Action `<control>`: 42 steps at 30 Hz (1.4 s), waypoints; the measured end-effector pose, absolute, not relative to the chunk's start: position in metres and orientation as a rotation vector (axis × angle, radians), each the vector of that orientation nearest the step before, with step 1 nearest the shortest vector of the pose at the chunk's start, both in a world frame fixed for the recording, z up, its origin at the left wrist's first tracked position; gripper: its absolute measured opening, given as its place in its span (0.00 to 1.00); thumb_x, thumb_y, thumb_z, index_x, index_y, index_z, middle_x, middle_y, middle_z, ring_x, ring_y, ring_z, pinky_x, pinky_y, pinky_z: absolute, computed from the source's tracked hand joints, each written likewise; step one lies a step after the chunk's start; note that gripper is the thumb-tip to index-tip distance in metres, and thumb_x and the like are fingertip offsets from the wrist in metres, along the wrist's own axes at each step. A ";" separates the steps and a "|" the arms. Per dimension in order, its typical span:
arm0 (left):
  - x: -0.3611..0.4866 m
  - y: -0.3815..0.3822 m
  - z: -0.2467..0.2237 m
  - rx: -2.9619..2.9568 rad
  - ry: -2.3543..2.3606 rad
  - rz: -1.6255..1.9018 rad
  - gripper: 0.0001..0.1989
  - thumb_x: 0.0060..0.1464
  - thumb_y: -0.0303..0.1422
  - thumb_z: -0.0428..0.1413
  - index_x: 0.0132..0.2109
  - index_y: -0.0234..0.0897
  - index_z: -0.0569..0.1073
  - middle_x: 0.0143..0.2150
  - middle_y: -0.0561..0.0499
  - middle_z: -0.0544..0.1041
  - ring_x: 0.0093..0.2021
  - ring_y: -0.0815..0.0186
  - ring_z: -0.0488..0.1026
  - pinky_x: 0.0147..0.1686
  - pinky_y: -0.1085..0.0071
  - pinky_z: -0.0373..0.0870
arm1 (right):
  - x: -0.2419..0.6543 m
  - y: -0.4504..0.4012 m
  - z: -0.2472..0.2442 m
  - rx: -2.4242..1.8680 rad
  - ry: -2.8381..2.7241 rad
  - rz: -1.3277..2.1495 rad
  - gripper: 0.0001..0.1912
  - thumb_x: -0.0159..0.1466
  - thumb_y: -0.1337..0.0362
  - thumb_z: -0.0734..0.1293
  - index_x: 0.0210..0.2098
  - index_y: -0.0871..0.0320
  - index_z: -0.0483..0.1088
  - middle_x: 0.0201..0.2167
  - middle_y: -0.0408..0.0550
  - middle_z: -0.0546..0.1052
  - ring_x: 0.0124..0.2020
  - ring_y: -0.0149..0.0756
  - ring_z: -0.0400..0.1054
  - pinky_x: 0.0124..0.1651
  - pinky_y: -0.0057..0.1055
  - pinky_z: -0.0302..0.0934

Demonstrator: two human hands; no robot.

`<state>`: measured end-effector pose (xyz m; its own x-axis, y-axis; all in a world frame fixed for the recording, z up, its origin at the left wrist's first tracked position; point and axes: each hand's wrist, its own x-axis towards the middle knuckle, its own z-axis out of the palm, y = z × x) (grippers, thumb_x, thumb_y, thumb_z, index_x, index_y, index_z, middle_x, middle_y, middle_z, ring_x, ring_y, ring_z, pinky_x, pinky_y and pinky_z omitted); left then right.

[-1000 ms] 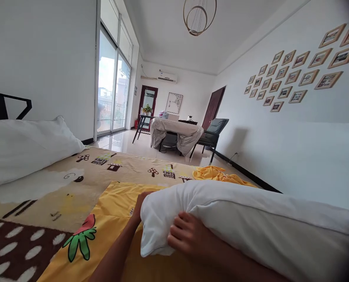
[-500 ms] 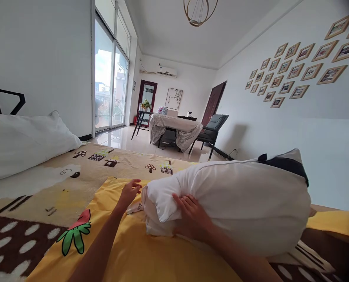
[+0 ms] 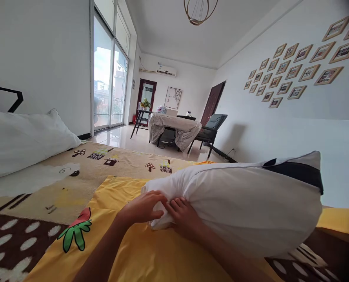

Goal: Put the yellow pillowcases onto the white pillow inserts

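Right hand (image 3: 188,219): fingers curled closed on the gathered end of a plump white pillow (image 3: 245,203). Left hand (image 3: 143,207): half open, thumb apart, fingertips against that same end. The pillow lies partly over creased yellow cloth (image 3: 151,258), its smooth fabric puckered at the grip; a patterned, beige-and-brown bedcover (image 3: 95,188) is beneath.

1. Home: sleeping and living space in one room.
2. Bedding: beige cartoon-print fabric bedspread (image 3: 86,186), white stuffed fabric pillow with dark end band (image 3: 245,203).
3. Furniture: table draped in pale sheeting (image 3: 177,122), black padded armchair (image 3: 212,127).
4. Decor: light-wood rectangular photo frames (image 3: 275,82), gold ring pendant lamp (image 3: 194,22).
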<state>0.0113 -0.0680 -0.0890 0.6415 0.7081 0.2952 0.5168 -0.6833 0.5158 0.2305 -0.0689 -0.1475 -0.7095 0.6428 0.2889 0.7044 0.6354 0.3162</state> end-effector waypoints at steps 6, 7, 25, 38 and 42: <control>0.032 -0.071 -0.107 2.603 1.231 0.410 0.41 0.40 0.35 0.63 0.62 0.38 0.60 0.63 0.40 0.63 0.60 0.47 0.62 0.56 0.48 0.60 | 0.233 -0.051 -0.140 -1.219 -2.726 -0.540 0.27 0.55 0.61 0.68 0.53 0.59 0.64 0.46 0.53 0.71 0.46 0.44 0.60 0.53 0.42 0.49; 0.035 -0.070 -0.110 2.614 1.265 0.402 0.44 0.40 0.34 0.64 0.64 0.38 0.57 0.66 0.40 0.59 0.62 0.47 0.59 0.57 0.48 0.58 | 0.234 -0.048 -0.137 -1.233 -2.737 -0.535 0.27 0.53 0.62 0.68 0.53 0.59 0.65 0.46 0.53 0.71 0.46 0.45 0.60 0.53 0.42 0.49; 0.035 -0.025 -0.162 2.870 1.390 0.867 0.13 0.53 0.18 0.47 0.41 0.36 0.70 0.46 0.44 0.77 0.43 0.61 0.75 0.49 0.60 0.63 | 0.237 -0.039 -0.114 -1.228 -2.680 -0.329 0.48 0.47 0.46 0.72 0.60 0.65 0.58 0.48 0.58 0.71 0.50 0.48 0.62 0.57 0.42 0.51; 0.060 -0.037 -0.164 3.068 1.257 1.423 0.09 0.57 0.21 0.48 0.35 0.33 0.72 0.34 0.46 0.78 0.41 0.60 0.74 0.48 0.58 0.61 | 0.228 -0.031 -0.174 -1.473 -2.288 -1.035 0.22 0.64 0.72 0.58 0.58 0.67 0.60 0.42 0.58 0.73 0.43 0.44 0.64 0.51 0.41 0.54; 0.054 -0.048 -0.145 2.978 1.143 1.772 0.12 0.59 0.25 0.49 0.49 0.34 0.69 0.51 0.43 0.76 0.51 0.60 0.70 0.52 0.59 0.58 | 0.226 -0.020 -0.142 -1.591 -2.269 -1.013 0.22 0.64 0.72 0.57 0.58 0.66 0.61 0.39 0.58 0.75 0.40 0.43 0.65 0.43 0.39 0.54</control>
<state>0.0544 -0.0477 -0.1445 0.3743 0.2429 0.8949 0.7149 -0.6903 -0.1116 0.2264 -0.0197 -0.1421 -0.4058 0.7564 0.5129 0.8869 0.1904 0.4209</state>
